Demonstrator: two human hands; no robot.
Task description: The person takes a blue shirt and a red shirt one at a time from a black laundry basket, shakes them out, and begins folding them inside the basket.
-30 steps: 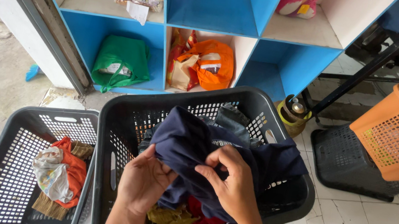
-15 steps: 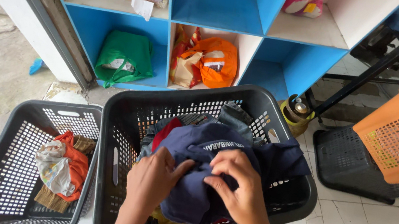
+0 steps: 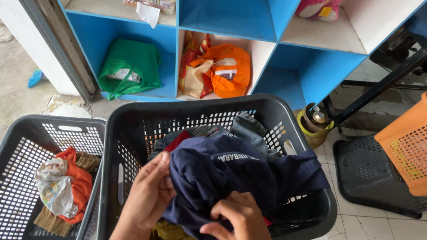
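Nearest of all, the right hand (image 3: 243,230) comes up from the bottom edge with its forearm angled in from the lower right, fingers curled and pinched shut on a fold of the navy garment (image 3: 231,186). Just beside it, the left hand (image 3: 150,193) rises almost straight up from the bottom, palm turned inward, fingers and thumb closed on the garment's left edge. Both hands grip the cloth low on its front, so it bunches between them and drapes back over the heap.

That garment sits over the middle of the large black basket (image 3: 302,137), spreading toward the right rim, with red, grey and mustard cloth showing under it. The basket's near rim lies right under the wrists, and its back wall stands free of the clothes.

Left of it, touching or nearly touching, is a smaller black basket (image 3: 7,161) holding an orange and white bundle (image 3: 63,187) on a brown piece; most of its floor is bare. Grey concrete lies open further left.

To the right, cracked white tiles give room before an upturned black basket (image 3: 382,175) with an orange basket (image 3: 426,148) leaning on it.

Beyond, blue shelving (image 3: 224,16) holds a green bag (image 3: 129,67) and an orange bag (image 3: 224,70) in its lower compartments.
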